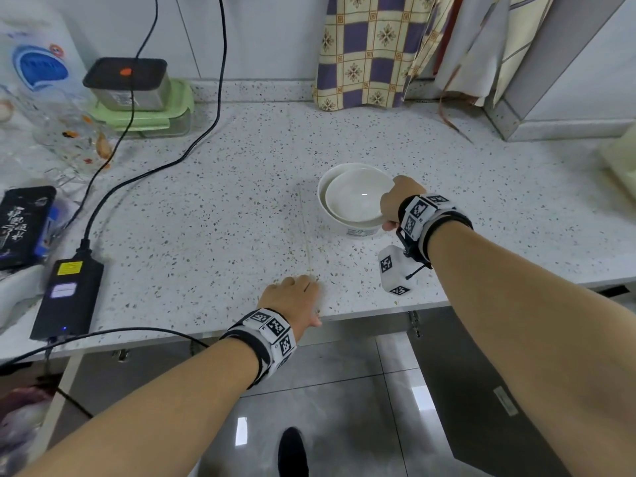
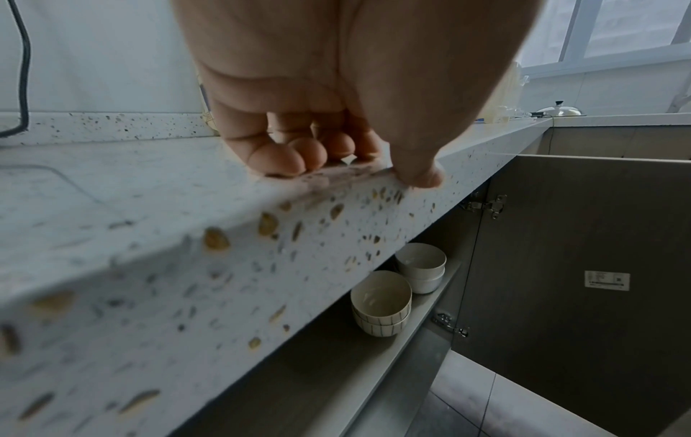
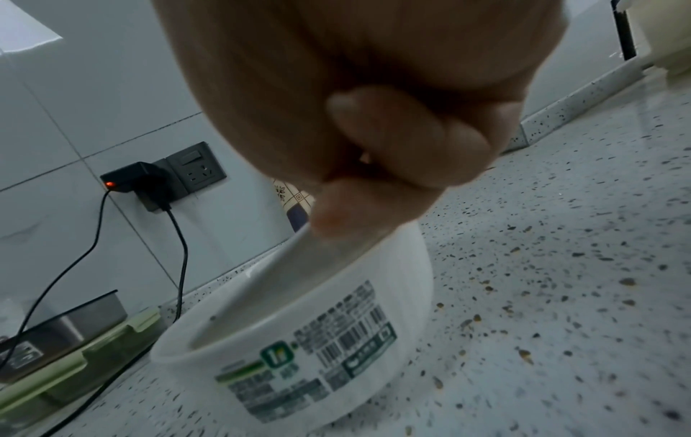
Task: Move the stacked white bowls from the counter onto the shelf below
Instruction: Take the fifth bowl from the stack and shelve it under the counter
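Two stacked white bowls (image 1: 351,197) stand on the speckled counter (image 1: 223,218); the outer one carries a printed label (image 3: 299,325). My right hand (image 1: 395,204) is at their right rim. In the right wrist view its thumb tip lies on the rim and the fingers (image 3: 411,133) are curled just above, pinching the edge. My left hand (image 1: 292,297) rests on the counter's front edge, holding nothing, with fingers curled under and thumb on the edge (image 2: 355,168). The shelf (image 2: 336,369) lies under the counter.
Two small stacks of bowls, one striped (image 2: 381,301) and one white (image 2: 422,266), sit on the shelf. The grey cabinet door (image 2: 579,236) hangs open to the right. A power brick (image 1: 69,297) with cables, stacked food boxes (image 1: 137,98) and a checked cloth (image 1: 371,53) occupy the counter's left and back.
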